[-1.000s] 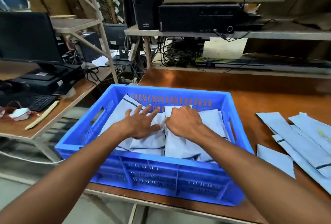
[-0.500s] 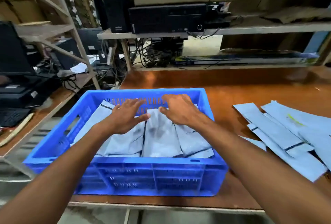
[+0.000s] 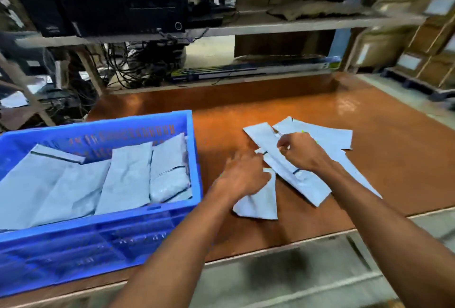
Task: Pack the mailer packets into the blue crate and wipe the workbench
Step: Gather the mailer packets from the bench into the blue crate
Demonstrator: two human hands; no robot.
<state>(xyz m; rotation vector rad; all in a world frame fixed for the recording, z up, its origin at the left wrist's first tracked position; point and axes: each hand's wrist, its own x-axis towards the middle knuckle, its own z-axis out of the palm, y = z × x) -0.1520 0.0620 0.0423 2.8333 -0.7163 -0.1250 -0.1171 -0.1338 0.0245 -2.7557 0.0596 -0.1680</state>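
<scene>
The right hand (image 3: pixel 300 152) pinches a flat grey mailer packet (image 3: pixel 307 184) on the glossy workbench (image 3: pixel 398 160). The left hand (image 3: pixel 242 177) touches a creased packet (image 3: pixel 258 200), grip unclear. Plump packets (image 3: pixel 170 172) fill the slotted blue crate (image 3: pixel 98 246), left.

The blue crate (image 3: pixel 98 211) is parked at 8 o'clock, stuffed with grey mailer packets (image 3: pixel 128 174). On the workbench (image 3: pixel 394 160), loose packets (image 3: pixel 327 135) are scattered at 3 o'clock. One's pinched by the right hand (image 3: pixel 301 153), another's covered by the left hand (image 3: pixel 242 177), grip too blurry.

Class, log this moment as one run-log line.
left hand on loose packet | right hand pinching long packet | blue crate part filled
</scene>
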